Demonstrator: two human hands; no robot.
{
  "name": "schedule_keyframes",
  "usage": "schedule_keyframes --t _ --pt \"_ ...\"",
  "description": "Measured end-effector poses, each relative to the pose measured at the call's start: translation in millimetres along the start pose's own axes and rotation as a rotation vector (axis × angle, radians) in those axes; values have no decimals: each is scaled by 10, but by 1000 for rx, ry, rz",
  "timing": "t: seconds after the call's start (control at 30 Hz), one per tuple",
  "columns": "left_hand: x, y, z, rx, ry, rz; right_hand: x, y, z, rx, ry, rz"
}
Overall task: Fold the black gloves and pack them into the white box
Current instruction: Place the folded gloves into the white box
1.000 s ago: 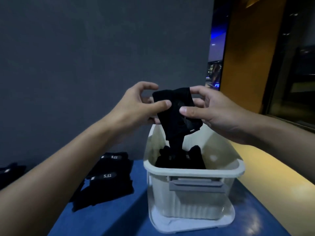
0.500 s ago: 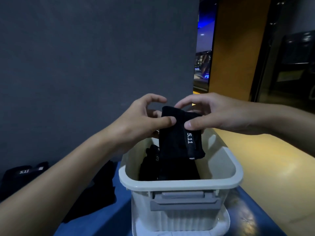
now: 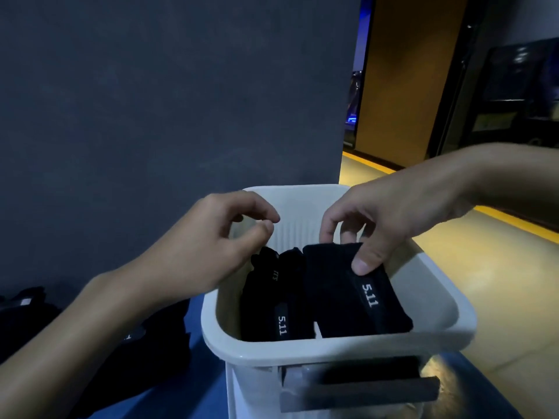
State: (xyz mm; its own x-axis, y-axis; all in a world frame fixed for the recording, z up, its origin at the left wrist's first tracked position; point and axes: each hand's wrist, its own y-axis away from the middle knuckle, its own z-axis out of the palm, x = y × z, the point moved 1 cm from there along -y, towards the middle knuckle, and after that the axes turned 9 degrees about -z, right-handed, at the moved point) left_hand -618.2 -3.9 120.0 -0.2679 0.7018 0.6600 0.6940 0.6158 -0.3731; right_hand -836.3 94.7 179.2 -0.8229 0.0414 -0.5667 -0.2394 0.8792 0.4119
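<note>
A folded black glove (image 3: pixel 341 294) with a white "5.11" label sits inside the white box (image 3: pixel 332 347), on its right side. My right hand (image 3: pixel 390 216) pinches the glove's top edge between thumb and fingers. Other folded black gloves (image 3: pixel 272 300) stand packed in the box's left half. My left hand (image 3: pixel 211 240) hovers over the box's left rim, fingers loosely curled, thumb near the forefinger, holding nothing.
More black gloves (image 3: pixel 145 349) lie on the blue table (image 3: pixel 193 397) left of the box, partly hidden by my left forearm. A grey wall stands right behind the box. A grey latch handle (image 3: pixel 357 388) sticks out of the box's front.
The folded glove has gone down from above the box into its right side. My left hand has let go of it; my right hand still pinches it. The view has tilted down.
</note>
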Motion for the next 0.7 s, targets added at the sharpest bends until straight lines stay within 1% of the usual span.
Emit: schedule_keyframes --t 0.07,0.3,0.33,0.43,0.5,0.6,0.7 --pt "-16 0 2 -7 10 5 15 -107 54 -58 42 30" --pt "-52 0 -12 -19 7 30 107 -386 266 -101 127 141" --pt "-52 1 -9 -21 8 33 97 -398 291 -103 161 142" --pt "-42 19 -10 -17 22 41 41 -421 347 -74 395 126" --pt "-32 39 -29 -25 19 36 9 -429 354 -53 495 121" --pt "-50 56 -62 -49 18 25 -20 -424 345 -57 553 124" --pt "-63 58 -65 -84 12 34 -2 -431 324 -71 555 93"
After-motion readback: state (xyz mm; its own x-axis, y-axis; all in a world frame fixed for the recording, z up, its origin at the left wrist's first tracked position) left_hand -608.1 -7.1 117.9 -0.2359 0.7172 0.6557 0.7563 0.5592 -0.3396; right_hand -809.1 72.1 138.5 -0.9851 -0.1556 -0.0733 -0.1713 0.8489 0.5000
